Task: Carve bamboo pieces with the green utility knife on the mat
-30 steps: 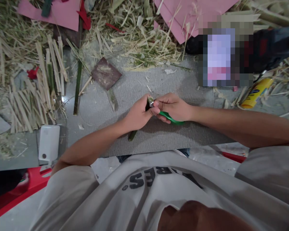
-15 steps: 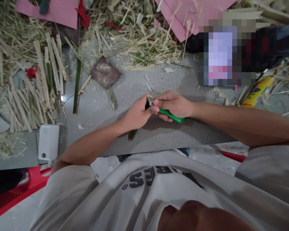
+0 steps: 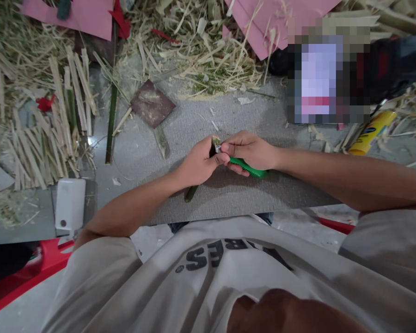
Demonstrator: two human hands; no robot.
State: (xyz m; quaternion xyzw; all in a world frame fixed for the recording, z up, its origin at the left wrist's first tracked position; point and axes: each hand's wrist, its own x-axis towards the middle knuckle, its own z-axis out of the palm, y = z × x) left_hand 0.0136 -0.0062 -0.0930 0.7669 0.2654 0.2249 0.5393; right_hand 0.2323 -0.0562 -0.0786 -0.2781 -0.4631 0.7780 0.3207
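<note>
My left hand [image 3: 200, 163] is closed around a dark green bamboo strip [image 3: 191, 193], whose lower end sticks out below my wrist and whose pale cut end shows above my fingers. Closed on the green handle [image 3: 252, 169] of a cutter knife is my right hand [image 3: 251, 150]. Its short metal blade [image 3: 218, 147] rests against the strip near the cut end, between my two thumbs. Both hands are close together over the grey table, near its front edge. My fingers hide the middle of the strip and part of the handle.
A brown square of sandpaper [image 3: 153, 103] lies beyond my left hand, near a long green strip [image 3: 111, 125]. Pale split sticks [image 3: 27, 155] and a white phone-like object [image 3: 70, 203] lie left. A yellow glue tube [image 3: 372, 132] is right. Shavings [image 3: 208, 60] and pink paper [image 3: 260, 23] cover the back.
</note>
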